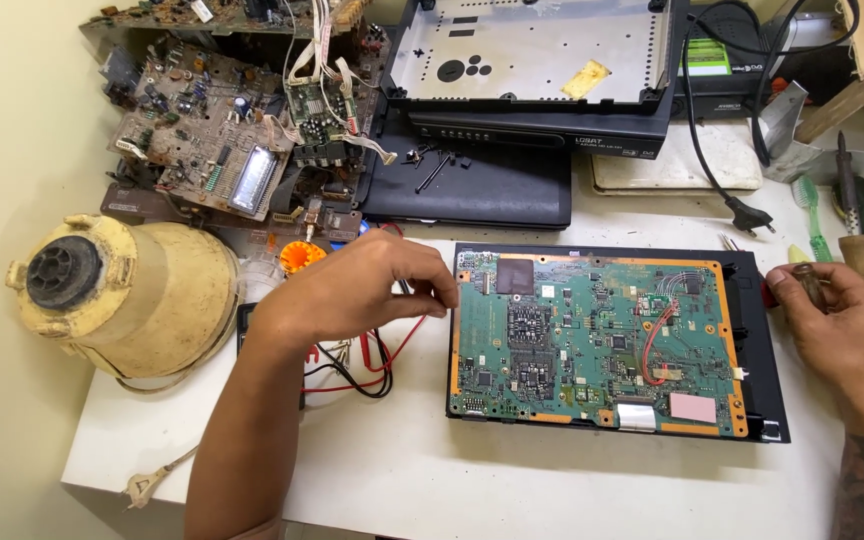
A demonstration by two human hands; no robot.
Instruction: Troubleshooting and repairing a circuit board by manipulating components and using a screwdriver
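We have the green circuit board [592, 340] lying bare in its black tray [767, 400] at the middle of the white desk [452, 480], so the cover looks already off; the board itself seems still seated, with nothing lifted from it yet.

Our left hand [367, 285] rests just left of the board, fingers curled over thin probe leads [372, 355], red and black, though we cannot tell how firmly it grips. Our right hand [842, 320] sits at the board's right edge, clenched on a dark tool handle [812, 285].

On the board, a pink pad [692, 407] sits near-right. Far off, a yellow patch [586, 78] marks the grey metal chassis [532, 50], and a green label [709, 57] shows on a black box.
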